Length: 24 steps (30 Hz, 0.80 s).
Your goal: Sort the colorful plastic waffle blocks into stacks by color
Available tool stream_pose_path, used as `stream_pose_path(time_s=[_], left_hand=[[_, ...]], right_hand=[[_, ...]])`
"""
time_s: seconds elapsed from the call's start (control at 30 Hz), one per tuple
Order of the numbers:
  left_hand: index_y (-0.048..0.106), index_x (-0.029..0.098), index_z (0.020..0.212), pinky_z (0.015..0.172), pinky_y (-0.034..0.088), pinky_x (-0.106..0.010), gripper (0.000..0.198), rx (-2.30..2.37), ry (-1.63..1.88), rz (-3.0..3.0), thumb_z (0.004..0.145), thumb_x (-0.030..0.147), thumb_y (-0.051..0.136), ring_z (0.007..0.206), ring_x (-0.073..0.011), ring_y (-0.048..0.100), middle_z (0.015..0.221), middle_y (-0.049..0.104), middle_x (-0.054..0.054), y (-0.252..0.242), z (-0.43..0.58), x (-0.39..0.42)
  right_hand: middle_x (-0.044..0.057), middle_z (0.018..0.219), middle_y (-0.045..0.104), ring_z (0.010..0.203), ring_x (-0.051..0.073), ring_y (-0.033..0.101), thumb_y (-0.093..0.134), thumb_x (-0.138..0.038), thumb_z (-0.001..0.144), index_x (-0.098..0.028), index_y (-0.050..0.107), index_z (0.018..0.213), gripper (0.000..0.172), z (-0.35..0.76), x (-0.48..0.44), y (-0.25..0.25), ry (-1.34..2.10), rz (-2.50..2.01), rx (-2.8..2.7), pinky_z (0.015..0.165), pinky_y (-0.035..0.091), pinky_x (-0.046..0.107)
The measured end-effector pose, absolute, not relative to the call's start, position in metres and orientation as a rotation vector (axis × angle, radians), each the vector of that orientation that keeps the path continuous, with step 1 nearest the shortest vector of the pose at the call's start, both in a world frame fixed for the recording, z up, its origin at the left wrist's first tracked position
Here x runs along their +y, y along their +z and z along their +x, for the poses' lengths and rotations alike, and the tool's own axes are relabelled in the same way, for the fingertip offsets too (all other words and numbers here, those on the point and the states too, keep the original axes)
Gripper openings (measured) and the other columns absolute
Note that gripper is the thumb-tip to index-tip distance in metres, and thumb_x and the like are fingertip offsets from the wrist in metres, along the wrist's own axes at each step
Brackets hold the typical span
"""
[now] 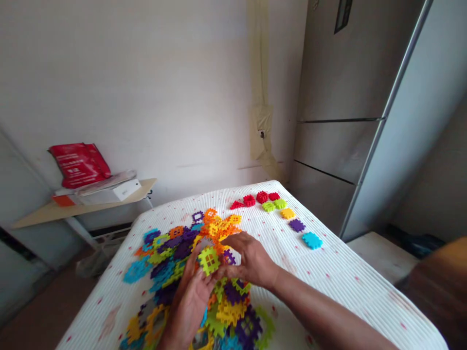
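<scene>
My left hand (191,296) holds a lime-green square window tile (209,260) with notched edges between thumb and fingers, above a heap of toy tiles. Close beside it, my right hand (251,257) reaches in from the right, thumb and forefinger curved but apart. A purple window tile (229,257) shows between those fingers; I cannot tell whether they touch it. Around both hands spreads the heap of interlocking plastic tiles: orange tiles (215,228) behind, blue tiles (137,269) to the left, yellow tiles (232,311) in front.
Along the table's right side lie sorted groups: red tiles (261,196), green tiles (274,205), a yellow tile (288,213), a purple tile (296,225) and a blue tile (312,240). A side shelf (36,216) carries a red packet (80,165). A fridge (339,121) stands right.
</scene>
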<state>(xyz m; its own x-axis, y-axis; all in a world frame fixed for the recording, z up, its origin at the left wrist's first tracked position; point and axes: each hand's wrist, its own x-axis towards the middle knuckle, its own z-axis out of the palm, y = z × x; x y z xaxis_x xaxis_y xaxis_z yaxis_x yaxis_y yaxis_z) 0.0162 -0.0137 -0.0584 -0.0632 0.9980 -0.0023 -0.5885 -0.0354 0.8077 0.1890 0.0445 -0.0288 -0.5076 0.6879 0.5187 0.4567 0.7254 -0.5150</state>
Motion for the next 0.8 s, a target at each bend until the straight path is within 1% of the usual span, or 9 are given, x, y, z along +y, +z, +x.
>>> stream_pose_path(time_s=[0.07, 0.17, 0.3, 0.43, 0.57, 0.67, 0.8], left_hand=[[0.046, 0.038, 0.132, 0.084, 0.050, -0.026, 0.053, 0.768, 1.520, 0.703, 0.081, 0.031, 0.061, 0.113, -0.0182, 0.056, 0.139, 0.050, 0.001, -0.057, 0.016, -0.015], [0.046, 0.038, 0.132, 0.079, 0.051, -0.022, 0.058, 0.779, 1.540, 0.701, 0.078, 0.030, 0.065, 0.109, -0.0170, 0.058, 0.133, 0.054, 0.000, -0.057, 0.016, -0.015], [0.039, 0.037, 0.138, 0.083, 0.050, -0.028, 0.068, 0.782, 1.521, 0.720, 0.076, 0.032, 0.068, 0.102, -0.0185, 0.060, 0.125, 0.060, -0.004, -0.053, 0.018, -0.017], [0.038, 0.036, 0.138, 0.088, 0.048, -0.028, 0.069, 0.808, 1.521, 0.743, 0.076, 0.034, 0.067, 0.111, -0.0204, 0.057, 0.129, 0.057, -0.004, -0.049, 0.020, -0.018], [0.039, 0.035, 0.138, 0.091, 0.047, -0.027, 0.071, 0.840, 1.532, 0.752, 0.074, 0.036, 0.070, 0.118, -0.0224, 0.052, 0.133, 0.055, -0.004, -0.049, 0.022, -0.019], [0.036, 0.033, 0.140, 0.096, 0.045, -0.032, 0.077, 0.877, 1.549, 0.761, 0.071, 0.038, 0.071, 0.121, -0.0252, 0.051, 0.132, 0.056, -0.006, -0.047, 0.026, -0.019], [0.036, 0.032, 0.141, 0.105, 0.038, -0.038, 0.079, 0.892, 1.574, 0.786, 0.070, 0.040, 0.071, 0.127, -0.0277, 0.045, 0.134, 0.054, -0.007, -0.045, 0.031, -0.020]], right_hand=[[0.010, 0.100, 0.066, 0.092, 0.023, 0.057, 0.059, -0.061, 0.078, -0.018, 0.060, 0.112, 0.055, 0.178, 0.034, -0.027, 0.311, -0.915, -2.267, 0.083, 0.044, 0.037], [0.009, 0.093, 0.064, 0.086, 0.023, 0.056, 0.057, -0.063, 0.078, -0.018, 0.061, 0.106, 0.053, 0.167, 0.025, -0.030, 0.285, -1.011, -2.276, 0.077, 0.044, 0.035], [0.007, 0.093, 0.062, 0.085, 0.021, 0.056, 0.056, -0.058, 0.081, -0.018, 0.062, 0.101, 0.045, 0.161, 0.021, -0.032, 0.325, -1.086, -2.194, 0.075, 0.043, 0.032], [0.006, 0.094, 0.063, 0.086, 0.020, 0.057, 0.059, -0.052, 0.081, -0.020, 0.062, 0.107, 0.042, 0.161, 0.022, -0.033, 0.373, -1.101, -2.173, 0.075, 0.044, 0.031], [0.006, 0.094, 0.065, 0.087, 0.021, 0.059, 0.061, -0.045, 0.079, -0.020, 0.063, 0.107, 0.038, 0.161, 0.023, -0.037, 0.400, -1.079, -2.167, 0.079, 0.045, 0.032], [0.006, 0.098, 0.066, 0.089, 0.021, 0.060, 0.063, -0.040, 0.077, -0.020, 0.062, 0.110, 0.039, 0.161, 0.022, -0.038, 0.444, -1.073, -2.115, 0.081, 0.045, 0.033], [0.004, 0.095, 0.067, 0.079, 0.017, 0.061, 0.066, -0.030, 0.073, -0.020, 0.062, 0.108, 0.037, 0.160, 0.019, -0.036, 0.616, -1.075, -2.021, 0.073, 0.048, 0.028]])
